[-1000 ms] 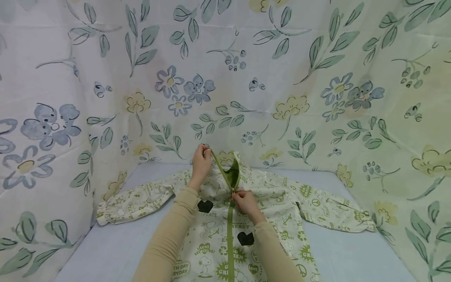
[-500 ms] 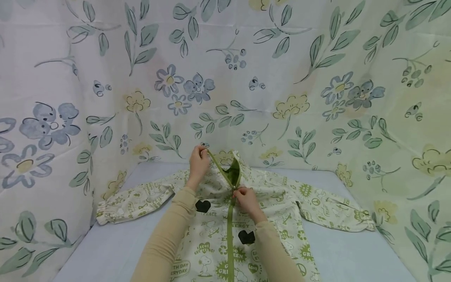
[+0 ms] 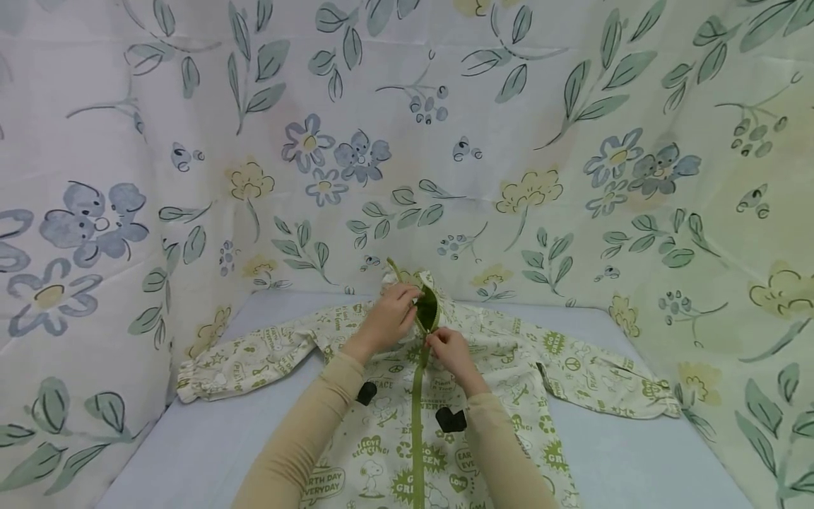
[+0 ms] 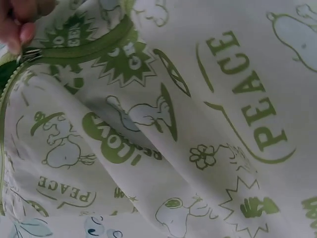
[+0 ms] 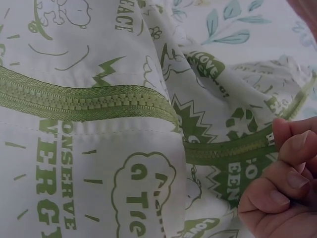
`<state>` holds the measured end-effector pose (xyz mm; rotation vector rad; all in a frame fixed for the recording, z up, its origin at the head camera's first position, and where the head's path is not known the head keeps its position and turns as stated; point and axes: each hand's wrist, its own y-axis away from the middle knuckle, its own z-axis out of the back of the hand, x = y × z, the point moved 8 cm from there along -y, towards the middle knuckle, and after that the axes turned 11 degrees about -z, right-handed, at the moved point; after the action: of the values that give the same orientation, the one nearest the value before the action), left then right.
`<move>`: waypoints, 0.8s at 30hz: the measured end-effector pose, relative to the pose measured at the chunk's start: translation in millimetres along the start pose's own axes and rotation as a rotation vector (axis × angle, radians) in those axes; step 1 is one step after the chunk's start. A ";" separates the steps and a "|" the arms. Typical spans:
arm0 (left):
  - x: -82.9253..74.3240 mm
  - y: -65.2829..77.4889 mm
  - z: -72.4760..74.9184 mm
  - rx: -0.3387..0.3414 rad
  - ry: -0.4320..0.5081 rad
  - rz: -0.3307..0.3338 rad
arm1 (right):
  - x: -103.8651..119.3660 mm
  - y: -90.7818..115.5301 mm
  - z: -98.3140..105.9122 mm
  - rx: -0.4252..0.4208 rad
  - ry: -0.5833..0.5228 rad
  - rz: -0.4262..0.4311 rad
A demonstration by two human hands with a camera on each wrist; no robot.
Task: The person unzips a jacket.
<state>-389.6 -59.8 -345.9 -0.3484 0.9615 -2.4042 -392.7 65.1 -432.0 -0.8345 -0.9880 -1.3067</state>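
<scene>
A zip-up hooded-looking jacket (image 3: 375,424), cream with green cartoon prints, lies spread out front up. Its green zip (image 3: 417,424) is closed below the chest and parted at the collar (image 3: 428,309). My right hand (image 3: 450,353) pinches at the metal slider (image 4: 30,55); in the right wrist view its fingers (image 5: 285,144) are curled at the zip's upper end. My left hand (image 3: 386,319) is over the collar's left side, its fingertips near the opening; it holds nothing visible. Only a blurred piece of the left hand (image 5: 308,12) shows in the right wrist view.
Both jacket sleeves (image 3: 248,360) stretch out sideways over the pale table (image 3: 191,452). Two black heart shapes (image 3: 451,420) lie on the chest, partly beside the forearms. Floral cloth (image 3: 407,141) surrounds the table at the back and sides.
My left hand has let go of the collar's upper left edge and moved down and right towards the opening. The right hand stays at the slider, shifted slightly up and right.
</scene>
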 end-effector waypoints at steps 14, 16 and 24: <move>-9.5 12.9 -34.7 0.378 0.063 -0.076 | 5.1 0.3 5.1 0.017 0.014 0.009; -8.9 13.4 -35.1 0.363 0.052 -0.087 | 5.1 -0.9 6.4 0.013 0.007 -0.001; 2.6 16.1 -33.6 0.236 0.124 0.029 | 7.4 -6.3 7.6 0.000 0.008 0.012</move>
<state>-399.7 -52.2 -381.0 -0.0990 0.7177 -2.5028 -399.8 68.6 -422.6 -0.8336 -0.9754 -1.2987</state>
